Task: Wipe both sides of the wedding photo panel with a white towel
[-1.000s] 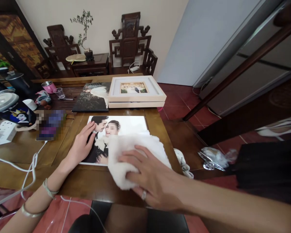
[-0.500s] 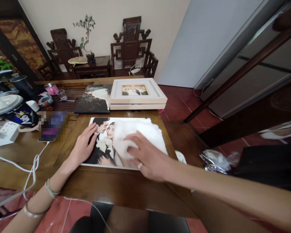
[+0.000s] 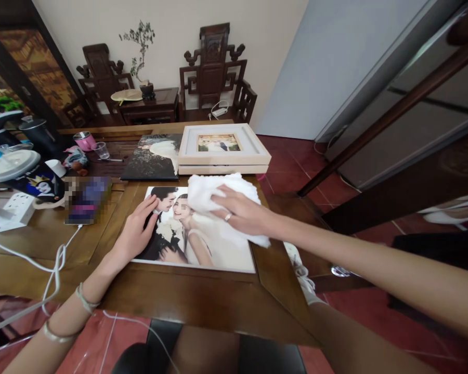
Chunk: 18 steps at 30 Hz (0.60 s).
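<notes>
So the big glossy photo print of a couple in wedding clothes (image 3: 187, 239) is lying flat on the brown wooden table (image 3: 187, 301), near the front edge. The left hand (image 3: 134, 234) sits on the print's left side, fingers spread and flat, pinning it down rather than gripping anything. There are a couple of bangles on that wrist.

The right hand (image 3: 242, 213) is over the upper right part of the print, palm down on a fluffy white cloth (image 3: 212, 195). The fingers are splayed out and pressed onto the cloth, not really curled around it, so it's more a flat press than a pinch. There's a ring on one finger. The cloth bunches up toward the far edge of the print and a flap trails off under the wrist toward the table's right side.

Right behind the print is a cream-coloured wooden picture frame (image 3: 222, 148) with a small photo in the middle; it looks stacked on another frame, but I can't quite tell from this angle. Next to it on the left lies a dark photo print with a white dress in it (image 3: 152, 158).

Further left: a pink cup (image 3: 84, 140), a small clear glass (image 3: 102, 150), and a white cable (image 3: 58, 259) running down off the table edge. Carved dark wooden chairs (image 3: 212, 72) stand against the back wall.
</notes>
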### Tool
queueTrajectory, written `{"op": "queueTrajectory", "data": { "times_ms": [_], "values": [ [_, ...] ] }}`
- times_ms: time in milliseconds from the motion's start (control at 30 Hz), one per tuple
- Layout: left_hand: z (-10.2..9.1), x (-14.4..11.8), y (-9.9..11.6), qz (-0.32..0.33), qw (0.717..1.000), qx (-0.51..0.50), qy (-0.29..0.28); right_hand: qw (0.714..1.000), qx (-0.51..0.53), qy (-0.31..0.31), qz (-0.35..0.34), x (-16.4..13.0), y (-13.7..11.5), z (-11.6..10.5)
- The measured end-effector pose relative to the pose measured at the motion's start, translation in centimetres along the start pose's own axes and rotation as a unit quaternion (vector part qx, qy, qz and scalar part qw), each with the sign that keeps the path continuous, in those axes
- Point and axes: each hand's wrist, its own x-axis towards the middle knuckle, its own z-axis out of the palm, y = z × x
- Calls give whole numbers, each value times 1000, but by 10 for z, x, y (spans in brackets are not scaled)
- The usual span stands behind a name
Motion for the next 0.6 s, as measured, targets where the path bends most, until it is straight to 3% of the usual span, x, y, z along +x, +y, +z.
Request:
{"op": "queueTrajectory", "data": {
  "times_ms": [100, 167, 300, 467, 533, 600],
  "values": [
    [0, 0, 1, -3, 1000, -1, 3, 999, -16, 30, 22, 13, 18, -3],
    [0, 0, 1, -3, 1000, -1, 4, 999, -12, 37, 34, 11, 14, 0],
    [1, -1, 0, -1, 1000, 0, 5, 999, 31, 16, 38, -17, -31, 14],
    [3, -1, -2, 5, 1000, 5, 6, 994, 79, -18, -73, -55, -101, 26],
    [3, 0, -2, 6, 1000, 6, 4, 990, 88, -28, -108, -56, -111, 28],
    [3, 0, -2, 4, 1000, 6, 0, 989, 80, -23, -122, -48, -105, 30]
  ]
}}
